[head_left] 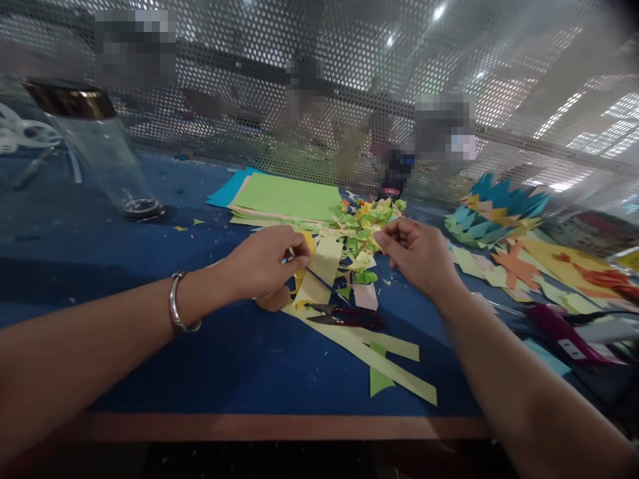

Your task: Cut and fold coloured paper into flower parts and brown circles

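Note:
My left hand [272,263], with a silver bangle at the wrist, is closed in a pinch on a thin dark stick [327,283] that slants down to the right. Below the stick's tip lie dark thread snips [349,317] on pale yellow paper strips [394,372]. My right hand [417,256] is also closed, thumb against fingertips, at the right edge of a pile of small green and yellow paper pieces [367,223]. Whatever is between those fingertips is too small to make out. A tan round object [273,299] sits under my left hand, partly hidden.
A stack of coloured paper sheets [289,196] lies at the back. On the left stands a glass bottle [107,153] near white scissors [24,133]. Blue zigzag-cut paper [499,209], orange scraps [516,266] and a purple power strip [564,336] are on the right. A perforated metal screen [239,100] borders the back.

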Demonstrator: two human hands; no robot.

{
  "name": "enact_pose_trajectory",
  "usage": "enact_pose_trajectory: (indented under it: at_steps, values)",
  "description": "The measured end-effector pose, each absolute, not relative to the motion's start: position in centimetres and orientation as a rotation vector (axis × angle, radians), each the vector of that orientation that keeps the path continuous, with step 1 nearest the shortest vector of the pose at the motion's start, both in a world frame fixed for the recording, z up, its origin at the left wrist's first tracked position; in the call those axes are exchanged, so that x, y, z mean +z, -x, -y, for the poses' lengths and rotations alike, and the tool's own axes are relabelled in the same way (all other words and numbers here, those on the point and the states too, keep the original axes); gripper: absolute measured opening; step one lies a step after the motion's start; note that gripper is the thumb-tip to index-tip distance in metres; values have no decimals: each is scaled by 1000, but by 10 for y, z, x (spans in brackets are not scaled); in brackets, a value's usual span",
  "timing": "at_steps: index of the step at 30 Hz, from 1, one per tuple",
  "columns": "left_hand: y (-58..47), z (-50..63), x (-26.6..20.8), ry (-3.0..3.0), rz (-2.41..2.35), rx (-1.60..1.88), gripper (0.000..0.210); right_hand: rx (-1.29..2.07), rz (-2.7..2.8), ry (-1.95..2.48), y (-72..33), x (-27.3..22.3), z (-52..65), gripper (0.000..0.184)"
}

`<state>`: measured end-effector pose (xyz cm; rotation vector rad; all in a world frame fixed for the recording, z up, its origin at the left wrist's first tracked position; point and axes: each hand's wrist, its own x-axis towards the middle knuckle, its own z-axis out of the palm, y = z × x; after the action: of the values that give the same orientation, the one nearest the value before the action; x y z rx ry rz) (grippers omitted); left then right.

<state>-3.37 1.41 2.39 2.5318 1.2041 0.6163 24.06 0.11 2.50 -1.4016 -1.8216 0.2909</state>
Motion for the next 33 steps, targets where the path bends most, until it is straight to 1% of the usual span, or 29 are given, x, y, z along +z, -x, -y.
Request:
enact_pose_trajectory:
  at_steps: [2, 4, 5, 6, 9, 11, 13, 16, 18, 20, 22, 24, 25, 28, 29, 31, 33]
  values:
    - [17, -15, 34, -2481, -1106, 598, 26, 294, 1830, 1361, -239, 26, 0, 19]
    - [-6, -20, 43, -2436, -992, 602, 44, 282, 1861, 1331, -237, 27, 1, 17]
    - [-18, -24, 46, -2430, -936, 620, 49, 278, 1875, 1322, -236, 27, 2, 17]
    - [-30, -29, 49, -2444, -866, 589, 49, 274, 1883, 1315, -236, 28, 2, 16]
    - [-61, -51, 56, -2544, -822, 571, 18, 251, 1854, 1293, -238, 29, 3, 15]
    - [-74, -72, 66, -2574, -817, 601, 12, 217, 1797, 1277, -241, 30, 2, 15]
    - [-83, -96, 80, -2590, -842, 671, 12, 182, 1717, 1260, -243, 31, 1, 16]
    - [-96, -132, 108, -2566, -969, 964, 21, 132, 1613, 1235, -246, 31, -1, 17]
    - [-106, -151, 124, -2557, -979, 1017, 32, 109, 1588, 1235, -247, 31, -2, 19]
    - [-114, -163, 134, -2553, -997, 1022, 29, 94, 1602, 1252, -247, 30, -3, 19]
    - [-117, -168, 133, -2589, -1020, 910, 31, 89, 1645, 1265, -248, 30, -4, 18]
    - [-114, -164, 124, -2640, -1063, 751, 44, 84, 1689, 1251, -249, 29, -4, 17]
    - [-111, -160, 117, -2657, -1092, 682, 40, 80, 1706, 1237, -249, 29, -4, 16]
    - [-94, -143, 90, -2683, -1170, 308, 13, 44, 1730, 1211, -249, 29, -4, 16]
    - [-88, -136, 82, -2669, -1164, 191, 10, 31, 1733, 1211, -249, 29, -3, 15]
    - [-76, -123, 68, -2615, -1150, -37, 19, 14, 1735, 1207, -249, 29, -2, 15]
    - [-66, -113, 61, -2581, -1114, -167, 32, 14, 1742, 1196, -249, 28, -2, 14]
